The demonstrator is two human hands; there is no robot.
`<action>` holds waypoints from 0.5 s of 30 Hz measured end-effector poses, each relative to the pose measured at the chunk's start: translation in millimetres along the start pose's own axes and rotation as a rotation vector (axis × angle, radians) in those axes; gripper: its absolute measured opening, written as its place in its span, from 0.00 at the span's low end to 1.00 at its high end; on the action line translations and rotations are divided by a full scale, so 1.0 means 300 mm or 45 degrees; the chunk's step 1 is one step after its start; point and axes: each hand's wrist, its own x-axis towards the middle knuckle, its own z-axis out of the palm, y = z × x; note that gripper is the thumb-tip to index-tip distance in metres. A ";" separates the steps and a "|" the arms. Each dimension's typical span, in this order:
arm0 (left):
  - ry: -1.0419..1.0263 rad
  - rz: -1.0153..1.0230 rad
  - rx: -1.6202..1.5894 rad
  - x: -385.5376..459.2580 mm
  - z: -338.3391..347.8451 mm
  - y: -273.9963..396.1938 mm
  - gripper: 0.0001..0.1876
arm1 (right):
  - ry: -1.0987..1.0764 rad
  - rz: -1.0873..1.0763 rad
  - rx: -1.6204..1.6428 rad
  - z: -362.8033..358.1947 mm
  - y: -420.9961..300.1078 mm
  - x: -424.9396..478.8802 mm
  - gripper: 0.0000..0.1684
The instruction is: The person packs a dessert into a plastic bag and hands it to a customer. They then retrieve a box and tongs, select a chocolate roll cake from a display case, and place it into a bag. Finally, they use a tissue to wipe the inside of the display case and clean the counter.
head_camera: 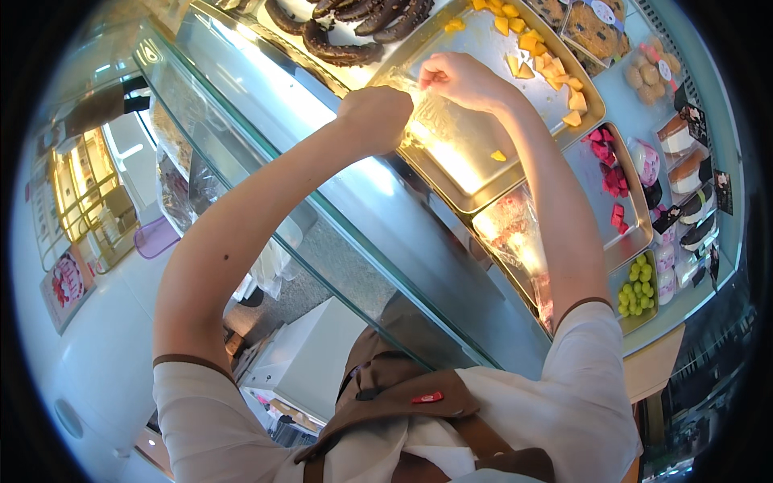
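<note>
My left hand (375, 119) is a fist with its back to me, over the near edge of a shallow metal tray (444, 115). Past it, my right hand (462, 79) hovers above the same tray, fingers curled in and pointing towards the left hand. Whether either hand holds something is hidden by the fingers and the glare. Yellow fruit cubes, mango-like (546, 66), lie along the tray's far side. One small yellow piece (498, 156) rests alone nearer my right forearm. Wet smears mark the tray's bottom by the hands.
Chocolate-coated crescent pastries (344, 42) sit beyond the tray. To the right are a tray of magenta fruit cubes (615, 178), a tray of green grapes (637, 287) and packed cookies (652, 72). A glass panel edge (266, 151) runs under my left forearm. A plastic-wrapped item (507, 223) lies beside the tray.
</note>
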 end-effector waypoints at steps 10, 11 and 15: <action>-0.280 0.297 0.237 0.070 0.055 0.110 0.06 | 0.158 -0.272 -0.713 0.174 0.183 -0.196 0.03; -0.335 0.287 0.261 0.080 0.068 0.127 0.07 | 0.197 -0.258 -0.707 0.193 0.204 -0.211 0.04; -0.345 0.340 0.245 0.099 0.105 0.167 0.10 | 0.198 -0.145 -0.807 0.201 0.153 -0.297 0.04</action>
